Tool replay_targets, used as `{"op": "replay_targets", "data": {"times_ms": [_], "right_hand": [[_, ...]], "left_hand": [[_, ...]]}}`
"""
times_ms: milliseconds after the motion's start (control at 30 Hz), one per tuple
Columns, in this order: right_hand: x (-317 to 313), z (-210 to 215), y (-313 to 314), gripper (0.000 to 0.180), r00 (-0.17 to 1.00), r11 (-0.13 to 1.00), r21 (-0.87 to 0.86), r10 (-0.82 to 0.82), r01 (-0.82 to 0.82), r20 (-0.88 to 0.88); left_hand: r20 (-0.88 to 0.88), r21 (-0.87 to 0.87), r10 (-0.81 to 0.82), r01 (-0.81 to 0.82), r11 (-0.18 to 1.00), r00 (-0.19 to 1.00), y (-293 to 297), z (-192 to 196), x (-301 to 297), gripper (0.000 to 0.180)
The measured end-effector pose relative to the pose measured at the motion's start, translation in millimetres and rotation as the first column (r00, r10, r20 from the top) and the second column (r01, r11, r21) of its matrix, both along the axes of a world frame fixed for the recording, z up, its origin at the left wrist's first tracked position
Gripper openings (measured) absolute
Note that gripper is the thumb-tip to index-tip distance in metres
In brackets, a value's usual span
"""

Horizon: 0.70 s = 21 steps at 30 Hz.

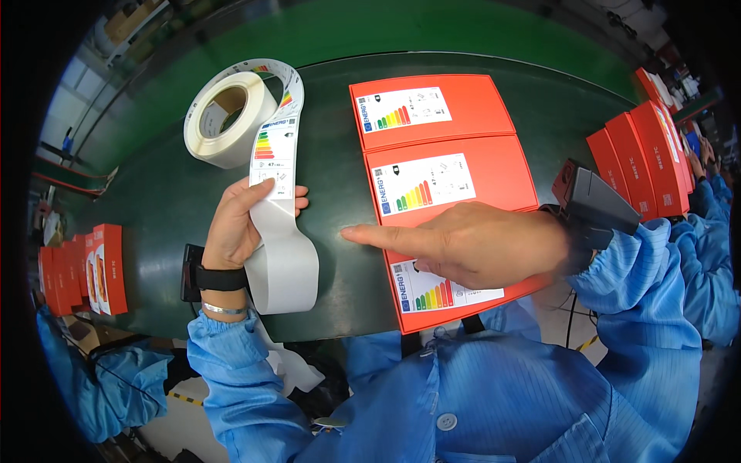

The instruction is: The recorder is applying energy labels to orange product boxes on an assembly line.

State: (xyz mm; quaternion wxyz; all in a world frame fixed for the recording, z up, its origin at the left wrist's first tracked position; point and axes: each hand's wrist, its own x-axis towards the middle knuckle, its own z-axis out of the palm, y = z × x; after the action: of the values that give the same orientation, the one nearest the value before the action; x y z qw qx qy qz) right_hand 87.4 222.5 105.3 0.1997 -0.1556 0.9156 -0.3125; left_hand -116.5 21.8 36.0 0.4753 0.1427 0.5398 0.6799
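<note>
My left hand (241,220) grips a strip of energy labels (275,147), thumb on top and fingers behind. The strip comes off a label roll (224,123) standing on the table. Its bare white backing paper (285,262) curls below the hand and hangs over the near edge. My right hand (486,243) is over the nearest red box (401,312), index finger stretched left beyond the box, thumb near that box's label. The other fingers are partly hidden. A middle red box (502,166) and a far red box (478,89) lie in line with it, each bearing an energy label.
Red boxes stand upright at the right (641,158) and at the left (108,266) of the dark green table (340,185). A green wall (370,35) runs behind. People in blue sleeves (714,262) are at both sides.
</note>
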Motion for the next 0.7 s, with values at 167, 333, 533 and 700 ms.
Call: {"op": "replay_targets", "data": {"times_ms": [167, 333, 533, 700], "right_hand": [[1.5, -3.2, 0.0, 0.072, 1.000, 1.000, -0.016, -0.012, 0.012, 0.002], [1.0, -2.5, -1.3, 0.070, 1.000, 1.000, 0.006, -0.027, 0.027, -0.013], [0.0, -4.3, -2.0, 0.070, 1.000, 0.997, 0.068, -0.022, 0.022, -0.008], [-0.8, -1.9, -2.4, 0.070, 0.999, 0.999, 0.019, -0.037, 0.036, 0.026]], "left_hand": [[0.007, -0.004, 0.009, -0.009, 1.000, 1.000, -0.8, -0.2, 1.1, 0.032], [0.000, 0.009, 0.002, -0.002, 1.000, 1.000, -0.9, -0.3, 1.0, 0.032], [-0.001, -0.002, 0.005, -0.005, 1.000, 1.000, -0.1, 0.1, 0.4, 0.032], [0.016, -0.005, 0.018, -0.018, 1.000, 1.000, 0.3, 0.0, 1.5, 0.030]]}}
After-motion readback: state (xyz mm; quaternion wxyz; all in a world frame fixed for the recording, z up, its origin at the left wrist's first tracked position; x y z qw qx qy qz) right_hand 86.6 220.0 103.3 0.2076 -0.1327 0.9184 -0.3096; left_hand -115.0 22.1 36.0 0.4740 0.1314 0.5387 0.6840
